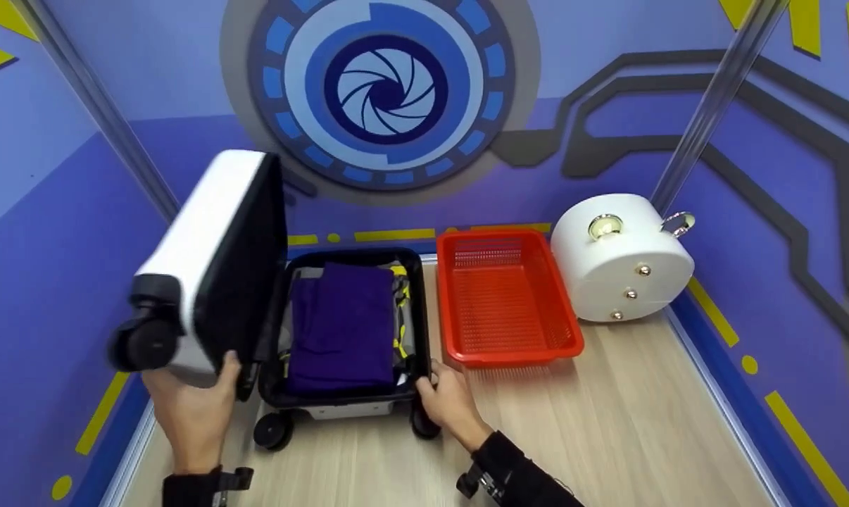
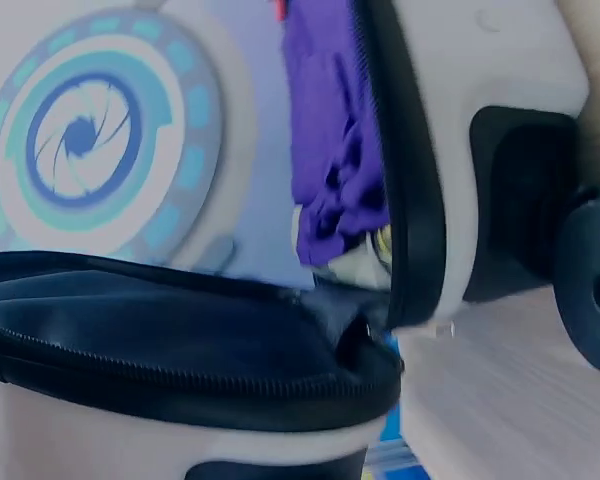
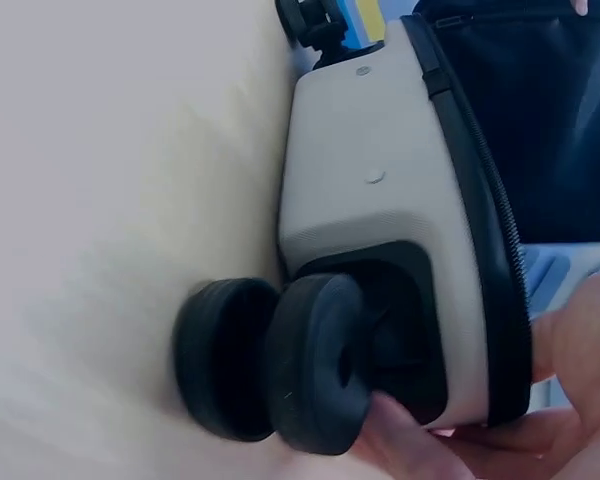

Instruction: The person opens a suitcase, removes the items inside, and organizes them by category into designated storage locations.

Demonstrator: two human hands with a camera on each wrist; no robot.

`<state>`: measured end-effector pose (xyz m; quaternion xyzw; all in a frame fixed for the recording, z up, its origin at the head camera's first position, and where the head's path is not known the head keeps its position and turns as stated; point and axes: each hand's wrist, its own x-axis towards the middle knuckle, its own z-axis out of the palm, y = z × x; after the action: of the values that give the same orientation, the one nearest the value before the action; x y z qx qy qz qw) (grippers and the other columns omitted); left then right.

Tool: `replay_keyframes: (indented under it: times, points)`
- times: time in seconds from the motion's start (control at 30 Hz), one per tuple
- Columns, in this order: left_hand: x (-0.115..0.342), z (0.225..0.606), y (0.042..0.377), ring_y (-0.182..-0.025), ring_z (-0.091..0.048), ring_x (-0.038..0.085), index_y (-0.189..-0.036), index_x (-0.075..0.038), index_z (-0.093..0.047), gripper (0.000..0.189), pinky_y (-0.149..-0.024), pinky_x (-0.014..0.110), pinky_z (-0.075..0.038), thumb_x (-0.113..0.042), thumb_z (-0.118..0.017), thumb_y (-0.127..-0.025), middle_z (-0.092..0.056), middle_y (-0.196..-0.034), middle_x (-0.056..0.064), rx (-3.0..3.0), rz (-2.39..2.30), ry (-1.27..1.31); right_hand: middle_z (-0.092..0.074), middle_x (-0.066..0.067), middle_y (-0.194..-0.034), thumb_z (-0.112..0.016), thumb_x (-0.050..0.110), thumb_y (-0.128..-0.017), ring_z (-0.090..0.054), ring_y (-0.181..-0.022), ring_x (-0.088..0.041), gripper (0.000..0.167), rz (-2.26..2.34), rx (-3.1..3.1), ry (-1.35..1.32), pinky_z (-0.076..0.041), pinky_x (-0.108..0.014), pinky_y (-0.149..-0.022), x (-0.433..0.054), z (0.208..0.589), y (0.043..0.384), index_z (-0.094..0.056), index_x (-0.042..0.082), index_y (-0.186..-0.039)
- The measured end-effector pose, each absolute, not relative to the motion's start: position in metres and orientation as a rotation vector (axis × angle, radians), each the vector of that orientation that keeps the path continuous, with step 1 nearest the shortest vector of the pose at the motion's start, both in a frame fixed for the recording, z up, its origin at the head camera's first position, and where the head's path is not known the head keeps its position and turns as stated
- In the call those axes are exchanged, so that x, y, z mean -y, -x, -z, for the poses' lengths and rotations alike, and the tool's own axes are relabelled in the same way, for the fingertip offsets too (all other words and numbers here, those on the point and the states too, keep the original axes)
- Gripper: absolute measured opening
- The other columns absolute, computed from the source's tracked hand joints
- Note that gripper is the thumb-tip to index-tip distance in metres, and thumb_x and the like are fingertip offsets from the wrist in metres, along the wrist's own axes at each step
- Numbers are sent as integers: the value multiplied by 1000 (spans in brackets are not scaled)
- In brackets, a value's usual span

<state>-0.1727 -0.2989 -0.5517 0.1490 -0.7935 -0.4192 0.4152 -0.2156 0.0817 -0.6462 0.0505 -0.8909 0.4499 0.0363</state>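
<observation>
A white suitcase with black trim stands unfolded on the floor. Its lid (image 1: 210, 232) is raised and tilted on the left, with the dark lining turned inward. My left hand (image 1: 193, 417) grips the lid's near edge, thumb on the inner side. Folded purple cloth (image 1: 341, 327) lies in the suitcase base (image 1: 416, 303), above a grey, black and yellow patterned fabric (image 1: 400, 310). With my right hand (image 1: 454, 403) I hold the base's near right corner, beside a black wheel (image 3: 320, 365). In the right wrist view, fingers reach around that corner.
Right of the suitcase stands a red perforated plastic basket (image 1: 509, 357). A round white case (image 1: 621, 260) with gold-coloured knobs and a ring handle is next to it. Blue-purple panels (image 1: 424, 204) wall in the wood-look surface (image 1: 607, 422) at the back and sides.
</observation>
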Motion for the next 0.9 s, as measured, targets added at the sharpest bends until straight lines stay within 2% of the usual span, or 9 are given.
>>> replay_keyframes:
  times: [0.1, 0.2, 0.27, 0.37, 0.57, 0.63, 0.7, 0.8, 0.9]
  points:
    - [314, 555, 168, -158, -48, 32, -173, -42, -26, 112, -132, 44, -35, -28, -93, -84, -46, -172, 10, 1967, 1117, -507, -82, -7, -100, -67, 15, -98, -65, -78, -10, 32, -1404, 2712, -155, -58, -33, -76, -82, 649, 215, -78, 3, -126]
    - [328, 558, 167, -162, -43, 30, -175, -42, -14, 112, -135, 46, -31, -32, -87, -91, -37, -179, 4, 1973, 1186, -609, -81, -6, -97, -67, 14, -97, -67, -81, -10, 28, -1402, 2686, -160, -59, -34, -77, -82, 650, 216, -80, 4, -121]
    - [335, 560, 168, -166, -37, 26, -176, -41, -7, 113, -137, 44, -27, -33, -83, -94, -29, -183, 1, 1984, 1219, -627, -82, -8, -98, -67, 14, -97, -69, -82, -12, 29, -1397, 2679, -155, -60, -37, -79, -83, 650, 216, -79, 3, -121]
    - [339, 565, 171, -166, -35, 25, -177, -41, -8, 108, -137, 43, -26, -34, -80, -97, -28, -184, 0, 1989, 1249, -633, -84, -14, -108, -69, 14, -97, -71, -82, -11, 37, -1388, 2678, -128, -62, -38, -81, -86, 652, 214, -78, -1, -130]
    - [347, 574, 172, -162, -40, 34, -177, -39, -9, 97, -136, 47, -27, -39, -72, -103, -35, -180, 13, 1986, 1358, -711, -81, -20, -121, -69, 17, -99, -61, -69, -9, 49, -1438, 2694, -69, -58, -34, -75, -92, 653, 210, -69, -7, -142]
    - [353, 576, 173, -163, -38, 37, -178, -38, -4, 97, -137, 47, -25, -42, -68, -105, -33, -180, 17, 1991, 1405, -760, -81, -17, -117, -69, 20, -100, -54, -66, -8, 54, -1428, 2708, -53, -55, -31, -75, -94, 653, 210, -66, -7, -146]
    - [359, 577, 173, -164, -35, 39, -178, -37, 1, 98, -138, 47, -22, -46, -64, -106, -31, -180, 22, 2002, 1448, -817, -77, -9, -102, -68, 21, -101, -48, -63, -10, 54, -1423, 2721, -51, -52, -30, -72, -96, 653, 211, -65, -7, -147]
    - [367, 582, 173, -165, -33, 40, -178, -35, 1, 96, -139, 47, -20, -50, -61, -107, -30, -180, 23, 2012, 1487, -887, -57, 3, -75, -67, 22, -101, -46, -62, -10, 37, -1390, 2751, -79, -47, -28, -67, -98, 654, 212, -78, 1, -130]
    - [372, 588, 172, -166, -31, 41, -179, -33, 1, 94, -140, 49, -18, -53, -57, -107, -29, -180, 24, 2019, 1517, -936, -45, 9, -68, -67, 23, -102, -49, -63, -12, 14, -1386, 2772, -93, -45, -28, -64, -100, 655, 213, -77, 13, -104]
